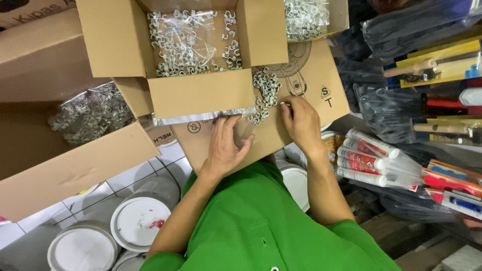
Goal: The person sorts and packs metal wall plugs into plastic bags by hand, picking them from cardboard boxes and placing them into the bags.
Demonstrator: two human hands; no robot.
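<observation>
Sorting small white cable clips (266, 85) on a flattened cardboard sheet (311, 75), with both hands working at its near edge.

Going from the left: a large cardboard box (60, 165) is lying open with one clear bag of clips (90, 113) inside, within easy reach; one open carton (201, 93) is standing ahead, holding a loose mass of clips too many to count. The left hand (226, 145) is resting flat, fingers spread apart, seemingly pinning down a clear plastic bag (201, 118) so it stays put. The right hand (301, 123) is pinching at the loose pile's edge, fingertips together, whether on a single clip I cannot tell. Four sealant tubes (364, 155) are lying bagged at the right, and at least three white bucket lids (138, 223) are showing below.
</observation>
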